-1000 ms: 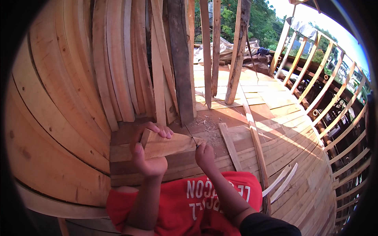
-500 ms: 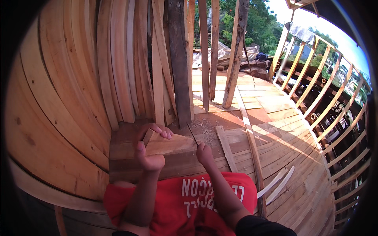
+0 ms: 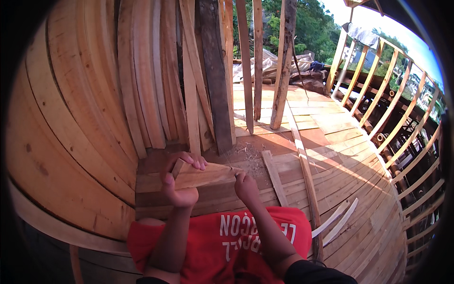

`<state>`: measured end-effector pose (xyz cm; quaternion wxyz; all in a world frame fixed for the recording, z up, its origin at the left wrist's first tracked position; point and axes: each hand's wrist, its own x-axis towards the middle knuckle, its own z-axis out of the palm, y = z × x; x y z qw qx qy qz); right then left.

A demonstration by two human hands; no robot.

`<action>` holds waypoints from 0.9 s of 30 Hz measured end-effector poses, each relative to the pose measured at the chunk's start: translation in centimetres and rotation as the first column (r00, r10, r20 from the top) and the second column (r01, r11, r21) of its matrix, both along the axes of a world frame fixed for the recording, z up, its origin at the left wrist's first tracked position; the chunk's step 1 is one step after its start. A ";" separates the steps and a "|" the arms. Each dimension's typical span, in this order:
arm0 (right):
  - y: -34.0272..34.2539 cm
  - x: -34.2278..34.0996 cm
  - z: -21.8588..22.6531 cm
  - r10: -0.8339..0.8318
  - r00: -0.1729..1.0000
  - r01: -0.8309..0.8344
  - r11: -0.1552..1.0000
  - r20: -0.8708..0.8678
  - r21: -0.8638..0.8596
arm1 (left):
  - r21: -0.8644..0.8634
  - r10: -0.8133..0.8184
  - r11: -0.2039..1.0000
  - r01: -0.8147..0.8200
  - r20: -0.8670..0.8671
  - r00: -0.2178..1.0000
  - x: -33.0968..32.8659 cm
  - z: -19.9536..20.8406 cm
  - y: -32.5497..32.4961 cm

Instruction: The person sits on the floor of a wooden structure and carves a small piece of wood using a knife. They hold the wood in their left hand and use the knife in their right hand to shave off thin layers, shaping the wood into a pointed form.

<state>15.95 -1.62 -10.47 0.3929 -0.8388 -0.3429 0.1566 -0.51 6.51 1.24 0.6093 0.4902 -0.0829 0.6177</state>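
Note:
My left hand (image 3: 181, 194) grips a tapered piece of wood (image 3: 203, 175) by its thick end, fingers over the upper edge and thumb at the near side. The wood narrows toward the right, above my lap. My right hand (image 3: 247, 188) is closed round the handle of a thin, dark-bladed knife (image 3: 231, 167). The blade lies against or very close to the wood's narrow end; I cannot tell exactly where they touch. Most of the knife's handle is hidden inside my fist. Curled wood shavings (image 3: 249, 158) are scattered on the floor just beyond.
A plank wall (image 3: 71, 118) rises on the left, with boards (image 3: 142, 71) leaning beside it. A dark post (image 3: 215, 80) stands ahead. Loose battens (image 3: 274, 177) and pale curved strips (image 3: 341, 222) lie on the plank floor (image 3: 364, 241). Slatted railing (image 3: 395, 118) runs along the right.
The knife blade has swung down from pointing up and away to lying along the wood's narrow end. My left hand keeps its hold; the view has shifted slightly.

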 end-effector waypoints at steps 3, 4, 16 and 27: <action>-0.5 -0.7 1.4 -0.015 0.999 0.017 0.999 -0.038 0.039 | 0.084 -0.052 0.995 0.054 -0.033 0.998 0.1 0.2 -0.4; -0.4 -0.8 1.2 -0.049 0.996 0.053 0.997 -0.069 0.059 | 0.081 -0.038 0.996 0.042 -0.044 0.998 0.3 0.3 -0.7; 0.7 -1.7 -0.9 -0.068 0.997 0.069 0.997 -0.031 0.030 | -0.049 0.005 0.999 -0.005 0.003 1.000 -0.2 -0.4 0.8; 1.3 -3.3 1.8 0.004 0.997 0.003 0.996 -0.081 0.085 | -0.192 0.021 0.981 -0.020 0.006 1.000 -0.7 -0.1 1.5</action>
